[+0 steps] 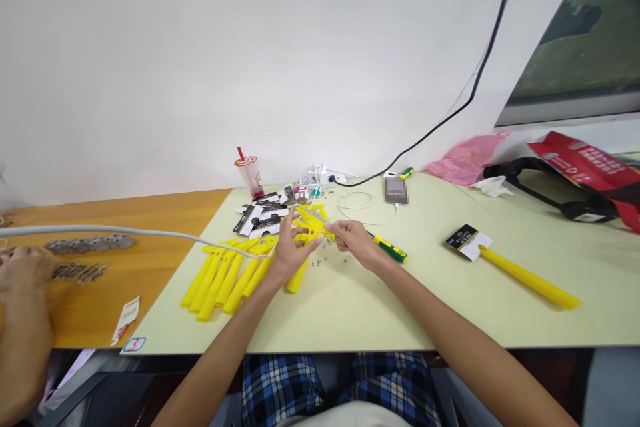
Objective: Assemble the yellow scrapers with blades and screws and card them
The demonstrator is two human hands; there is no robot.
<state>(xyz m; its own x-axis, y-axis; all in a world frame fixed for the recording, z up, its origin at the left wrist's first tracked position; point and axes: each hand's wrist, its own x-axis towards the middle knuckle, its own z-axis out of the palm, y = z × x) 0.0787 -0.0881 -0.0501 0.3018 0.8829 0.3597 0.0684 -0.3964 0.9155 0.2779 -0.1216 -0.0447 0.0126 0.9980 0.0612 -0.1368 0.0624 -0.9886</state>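
My left hand point(289, 252) curves its thumb and fingers around a yellow plastic piece point(311, 221) with a thin grey edge. From the right side, my right hand point(354, 238) pinches the same piece, fingers curled closed. Under and beside my left hand, several yellow plastic handles point(213, 288) lie in a row. One more yellow handle point(299, 278) points toward me just below my hands. Small metal screws point(320, 262) are scattered under the held piece. A green-and-yellow screwdriver point(393, 250) lies by my right wrist. My fingers partly hide the held piece.
Black-and-white cards point(263, 219) and a cup point(249, 177) stand behind the handles. A yellow-handled tool point(530, 278) with a card lies right. A phone point(397, 190), cables and a pink bag point(467, 159) are farther back. At left, another person's hand point(23, 270) works beside metal parts.
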